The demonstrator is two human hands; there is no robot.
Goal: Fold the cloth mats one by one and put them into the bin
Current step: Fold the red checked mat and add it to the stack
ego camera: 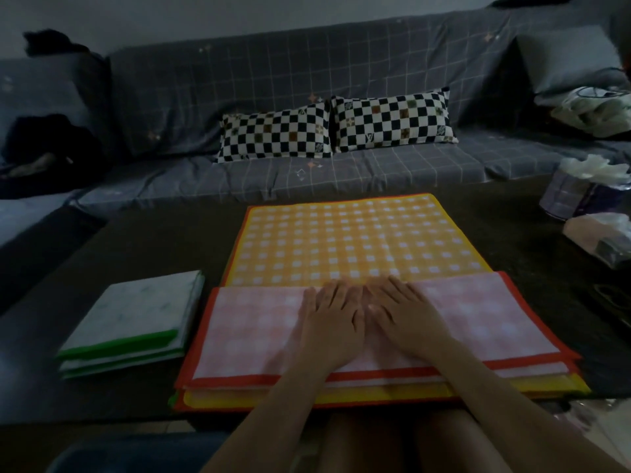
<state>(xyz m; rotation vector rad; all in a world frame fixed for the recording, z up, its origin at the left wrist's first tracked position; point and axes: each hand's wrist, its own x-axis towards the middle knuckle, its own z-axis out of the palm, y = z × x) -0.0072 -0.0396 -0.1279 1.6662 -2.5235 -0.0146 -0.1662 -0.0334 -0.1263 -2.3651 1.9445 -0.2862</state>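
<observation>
Now we press our left hand [329, 315] and right hand [403, 314] flat, fingers straight, side by side on the folded pink mat [478, 312]. It lies on the yellow mat [341, 240] at the table's [136, 240] near edge.

This is a dim home living room. A long sofa [307, 97] under a grey grid-patterned cover runs along a plain wall, with two checkered pillows [336, 126] leaning on its seat. A low dark table [136, 240] stands in front of it, with tissue packs [587, 196] and clutter at its right end.
</observation>
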